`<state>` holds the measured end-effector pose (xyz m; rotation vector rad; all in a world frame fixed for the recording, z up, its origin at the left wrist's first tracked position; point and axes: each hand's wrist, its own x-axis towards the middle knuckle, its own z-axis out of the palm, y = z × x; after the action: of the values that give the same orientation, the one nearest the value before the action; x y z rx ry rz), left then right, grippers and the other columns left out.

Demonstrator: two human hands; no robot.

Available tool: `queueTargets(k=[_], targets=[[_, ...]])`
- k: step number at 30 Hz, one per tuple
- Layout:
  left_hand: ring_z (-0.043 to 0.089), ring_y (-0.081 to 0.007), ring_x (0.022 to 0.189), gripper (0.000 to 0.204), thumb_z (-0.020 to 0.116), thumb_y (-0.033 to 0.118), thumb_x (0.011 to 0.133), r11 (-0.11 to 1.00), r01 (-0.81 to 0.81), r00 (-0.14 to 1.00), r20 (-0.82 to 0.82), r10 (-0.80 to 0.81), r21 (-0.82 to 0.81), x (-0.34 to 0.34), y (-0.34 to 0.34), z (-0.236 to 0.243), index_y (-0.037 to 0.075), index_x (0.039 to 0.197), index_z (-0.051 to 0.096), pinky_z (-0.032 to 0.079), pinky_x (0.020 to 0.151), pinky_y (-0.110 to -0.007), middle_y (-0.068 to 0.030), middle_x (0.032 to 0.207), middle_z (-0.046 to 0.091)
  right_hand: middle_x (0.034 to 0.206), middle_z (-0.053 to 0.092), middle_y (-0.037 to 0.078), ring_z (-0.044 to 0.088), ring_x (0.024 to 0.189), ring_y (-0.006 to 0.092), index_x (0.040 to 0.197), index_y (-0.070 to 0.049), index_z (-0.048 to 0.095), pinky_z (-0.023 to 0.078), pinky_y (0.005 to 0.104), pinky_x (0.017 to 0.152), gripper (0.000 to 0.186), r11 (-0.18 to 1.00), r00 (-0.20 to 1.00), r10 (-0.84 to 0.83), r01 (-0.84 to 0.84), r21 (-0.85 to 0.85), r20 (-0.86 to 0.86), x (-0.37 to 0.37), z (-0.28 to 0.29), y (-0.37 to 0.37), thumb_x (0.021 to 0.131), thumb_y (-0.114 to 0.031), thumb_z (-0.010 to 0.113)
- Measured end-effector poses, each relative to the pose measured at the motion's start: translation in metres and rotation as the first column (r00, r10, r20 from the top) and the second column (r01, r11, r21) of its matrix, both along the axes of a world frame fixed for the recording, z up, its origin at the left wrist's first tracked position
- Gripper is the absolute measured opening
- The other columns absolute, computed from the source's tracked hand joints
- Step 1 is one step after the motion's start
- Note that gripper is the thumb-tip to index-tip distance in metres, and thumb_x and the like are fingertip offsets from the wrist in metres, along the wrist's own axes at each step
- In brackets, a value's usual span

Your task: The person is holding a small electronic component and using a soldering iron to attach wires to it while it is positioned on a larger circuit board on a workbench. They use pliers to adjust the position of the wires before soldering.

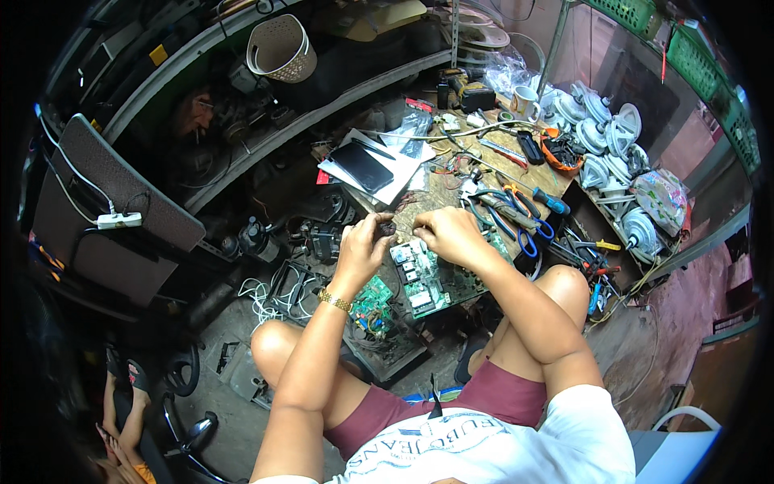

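My left hand point(364, 246), with a gold watch on its wrist, is closed around a small dark part point(388, 230) at its fingertips; its kind is too small to tell. Close by on the right, my right hand point(451, 234) has its fingers bent together in a pinch, and whatever lies between them is hidden. Below both hands a circuit board point(418, 284) with white and black components sits at the near edge of the wooden workbench point(446, 171). A second green circuit board point(372, 305) lies lower, beside my left forearm.
A dark smartphone point(363, 167) rests on papers at the bench's far left. Pliers and scissors point(526, 244) crowd the right side, near a blue-handled screwdriver point(551, 201). White fan-like parts point(621, 133) are piled beyond. White cables point(270, 300) lie on the left. Another person's legs point(135, 407) show lower left.
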<state>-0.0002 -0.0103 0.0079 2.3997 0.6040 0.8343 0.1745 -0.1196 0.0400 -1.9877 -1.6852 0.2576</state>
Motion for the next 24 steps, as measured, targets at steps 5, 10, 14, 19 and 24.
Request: queueTargets(k=[5, 10, 14, 19, 24], targets=[[0.059, -0.0317, 0.082, 0.034, 0.071, 0.009, 0.079, 0.998, 0.004, 1.0, -0.015, -0.005, -0.063, -0.001, 0.001, 0.0, 0.006, 0.111, 0.061, 0.042, 0.074, -0.037, -0.0132, 0.094, 0.066, 0.075, 0.069, 0.012, 0.067, 0.07, 0.0229, 0.091, -0.006, 0.072, 0.05, 0.0373, 0.067, 0.016, 0.986, 0.885, -0.085, 0.14, 0.087, -0.458, 0.008, -0.004, 0.004, 0.084, -0.018, 0.065], [0.06, -0.0296, 0.088, 0.036, 0.071, 0.012, 0.079, 0.998, 0.035, 0.996, -0.083, -0.03, 0.06, -0.001, -0.002, 0.001, 0.008, 0.112, 0.06, 0.041, 0.077, -0.037, -0.0114, 0.096, 0.066, 0.067, 0.066, 0.011, 0.062, 0.065, 0.0114, 0.092, 0.0, 0.069, 0.047, 0.0283, 0.06, 0.016, 0.986, 0.629, 0.018, 0.117, 0.118, -0.777, 0.009, -0.008, 0.007, 0.086, -0.015, 0.064], [0.061, -0.0274, 0.09, 0.036, 0.071, 0.013, 0.08, 0.998, 0.009, 0.989, -0.147, 0.0, 0.056, -0.005, -0.004, -0.008, 0.009, 0.113, 0.059, 0.04, 0.079, -0.036, -0.0102, 0.1, 0.066, 0.086, 0.068, 0.011, 0.065, 0.077, 0.0237, 0.098, -0.004, 0.066, 0.052, 0.0356, 0.07, 0.015, 0.985, 1.0, -0.003, 0.008, 0.172, -0.028, 0.02, -0.004, 0.005, 0.087, -0.015, 0.063], [0.061, -0.0269, 0.091, 0.034, 0.07, 0.015, 0.082, 0.999, -0.017, 0.991, -0.13, 0.013, -0.03, -0.003, 0.0, -0.01, 0.008, 0.113, 0.058, 0.04, 0.077, -0.037, -0.0115, 0.103, 0.067, 0.082, 0.067, 0.013, 0.065, 0.078, 0.0322, 0.09, -0.009, 0.068, 0.05, 0.0422, 0.069, 0.013, 0.99, 0.995, 0.05, -0.037, 0.138, -0.09, 0.002, -0.007, 0.008, 0.082, -0.019, 0.068], [0.058, -0.0298, 0.082, 0.033, 0.07, 0.02, 0.082, 0.998, 0.048, 0.996, -0.077, -0.045, 0.041, -0.001, -0.008, -0.017, 0.007, 0.109, 0.057, 0.038, 0.074, -0.039, -0.0114, 0.08, 0.06, 0.074, 0.065, 0.012, 0.064, 0.069, 0.0334, 0.08, -0.008, 0.066, 0.05, 0.0429, 0.061, 0.013, 0.947, 0.986, 0.091, -0.13, 0.294, 0.142, -0.006, -0.01, 0.011, 0.08, -0.02, 0.069]])
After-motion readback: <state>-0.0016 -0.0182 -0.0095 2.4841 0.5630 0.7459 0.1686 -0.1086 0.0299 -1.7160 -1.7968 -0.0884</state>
